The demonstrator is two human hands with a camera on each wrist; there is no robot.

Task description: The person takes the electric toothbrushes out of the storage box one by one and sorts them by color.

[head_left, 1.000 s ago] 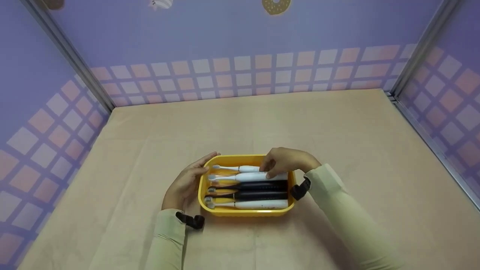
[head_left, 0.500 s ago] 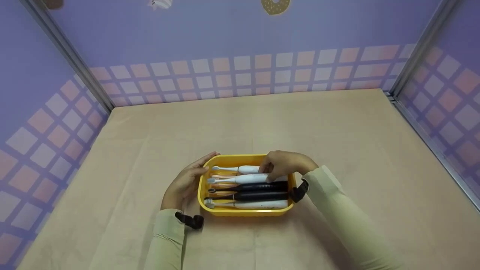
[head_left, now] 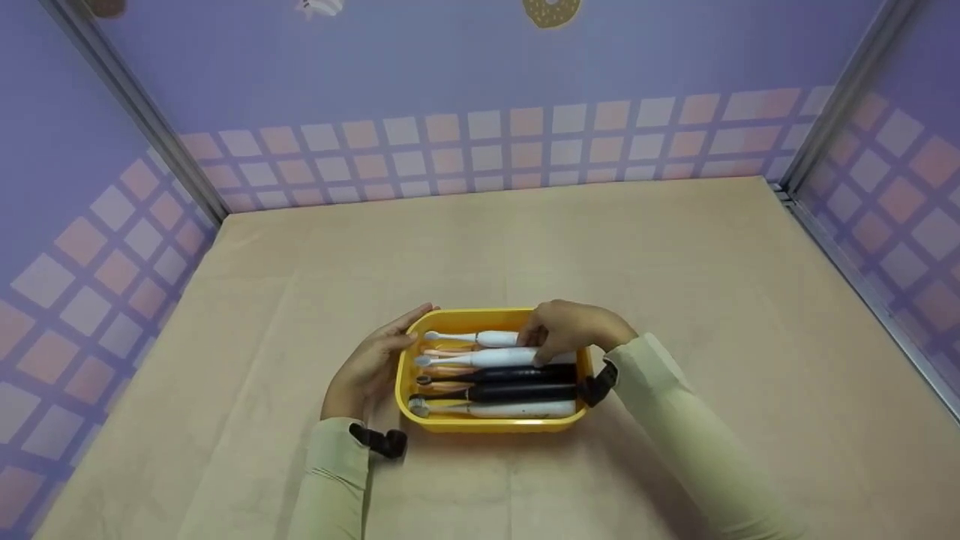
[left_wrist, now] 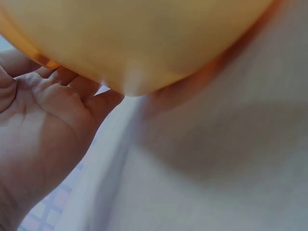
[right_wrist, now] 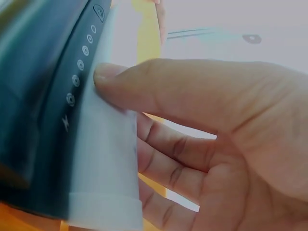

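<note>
A yellow plastic basket (head_left: 491, 427) sits on the cloth with several electric toothbrushes lying side by side in it. My left hand (head_left: 367, 367) holds its left end, thumb over the rim and fingers along the outer wall (left_wrist: 134, 72). Inside, my right hand (head_left: 577, 328) pinches the handle of a white electric toothbrush (head_left: 495, 358), thumb on the near side, as the right wrist view shows. Beyond it lies another white toothbrush (head_left: 495, 339), partly covered by my fingers. Nearer are two black toothbrushes (head_left: 517, 393) and a white one (head_left: 525, 409) by the front wall.
Thin peach-coloured pieces (head_left: 450, 350) show beneath the toothbrushes. A beige cloth (head_left: 360, 247) covers the table. Purple walls with a checked pattern (head_left: 487, 142) enclose the back and sides, with metal posts (head_left: 840, 105) at the corners.
The pinched white toothbrush has shifted slightly toward the front of the basket with my right hand, and the black ones beside it have moved a little. My left hand keeps its place.
</note>
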